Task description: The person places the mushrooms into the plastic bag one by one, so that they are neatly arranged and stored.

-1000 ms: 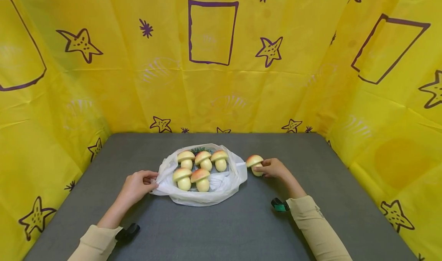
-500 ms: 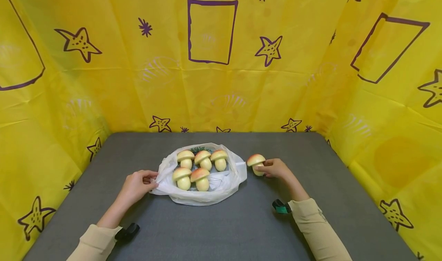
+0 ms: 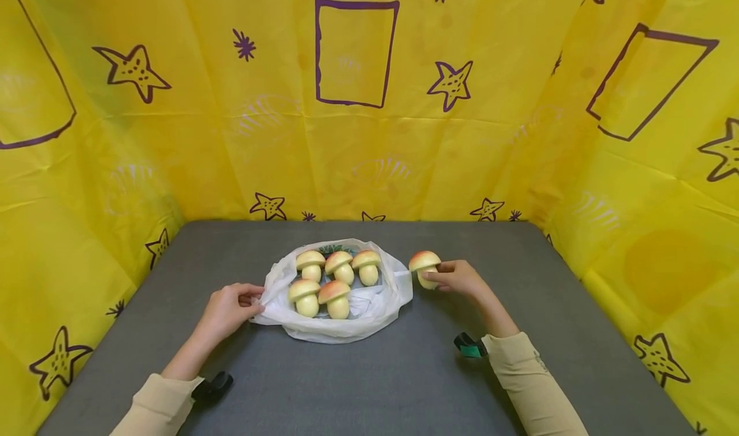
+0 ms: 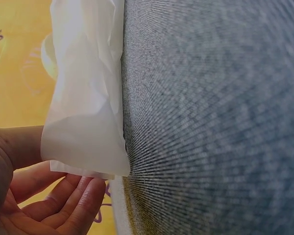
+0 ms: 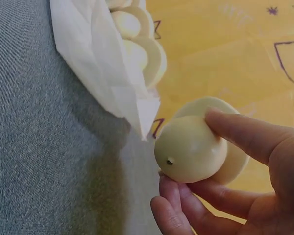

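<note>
My left hand (image 3: 229,311) pinches the left edge of a white plastic bag (image 3: 346,332), which lies with its mouth spread wide. In the left wrist view the thumb goes behind the bag's flap (image 4: 85,132), with the fingers (image 4: 83,208) below it. Several toy mushrooms (image 3: 308,304) with yellow stems and reddish caps sit inside in two rows. Just off the bag's right corner, my right hand (image 3: 462,279) grips another toy mushroom (image 3: 425,263) by its stem, cap up. The right wrist view shows that mushroom's rounded stem end (image 5: 188,152) between thumb and fingers.
The bag and both hands are over a grey cloth-covered table (image 3: 346,391). Yellow sheets (image 3: 369,141) with purple stars and frames drawn on them stand along the back and both sides. A dark band (image 3: 213,388) is at the left wrist.
My right hand first drew the mushroom slightly right, then brought it up and a little left toward the bag's corner. The left hand and the bag have stayed put.
</note>
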Demonstrator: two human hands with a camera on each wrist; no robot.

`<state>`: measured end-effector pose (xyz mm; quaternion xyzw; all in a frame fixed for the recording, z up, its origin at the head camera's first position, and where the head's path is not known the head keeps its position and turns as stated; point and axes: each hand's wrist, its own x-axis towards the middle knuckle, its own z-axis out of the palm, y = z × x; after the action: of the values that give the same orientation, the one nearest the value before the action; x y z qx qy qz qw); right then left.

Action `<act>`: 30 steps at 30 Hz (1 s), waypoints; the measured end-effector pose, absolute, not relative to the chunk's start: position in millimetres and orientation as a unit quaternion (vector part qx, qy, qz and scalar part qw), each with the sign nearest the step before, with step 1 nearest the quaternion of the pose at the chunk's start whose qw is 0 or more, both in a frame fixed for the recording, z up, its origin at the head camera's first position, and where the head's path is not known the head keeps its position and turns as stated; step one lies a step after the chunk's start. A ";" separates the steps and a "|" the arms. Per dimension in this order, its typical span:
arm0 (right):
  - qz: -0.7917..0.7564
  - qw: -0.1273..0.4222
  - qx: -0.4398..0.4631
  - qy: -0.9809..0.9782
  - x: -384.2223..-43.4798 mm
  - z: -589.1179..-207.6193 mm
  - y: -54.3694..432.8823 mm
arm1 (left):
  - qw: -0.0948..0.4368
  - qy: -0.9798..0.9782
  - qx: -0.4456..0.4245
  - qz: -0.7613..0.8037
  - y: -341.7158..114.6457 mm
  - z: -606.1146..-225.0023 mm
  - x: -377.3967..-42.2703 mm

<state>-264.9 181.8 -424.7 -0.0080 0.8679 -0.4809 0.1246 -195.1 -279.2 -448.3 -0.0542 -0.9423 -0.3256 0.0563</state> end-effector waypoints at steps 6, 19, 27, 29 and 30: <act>-0.478 0.117 -0.014 0.870 -260.6 -416.0 176.6 | 0.053 -0.942 -0.052 -0.327 -278.5 -445.9 -195.0; -0.470 0.103 -0.048 0.875 -251.5 -393.5 162.0 | 0.056 -0.942 -0.049 -0.328 -278.1 -444.9 -197.8; -0.481 0.106 -0.038 0.869 -247.6 -388.0 148.5 | 0.045 -0.942 -0.045 -0.328 -278.4 -446.6 -197.4; -0.484 0.108 -0.037 0.868 -246.5 -387.3 145.0 | 0.044 -0.943 -0.044 -0.327 -278.4 -447.4 -196.5; -0.486 0.109 -0.035 0.866 -245.8 -386.8 143.1 | 0.043 -0.943 -0.043 -0.327 -278.4 -447.8 -196.1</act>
<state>-245.8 143.1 -386.8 -0.0349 0.8662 -0.4864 0.1092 -196.1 -278.4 -447.8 -0.0434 -0.9430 -0.3271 0.0431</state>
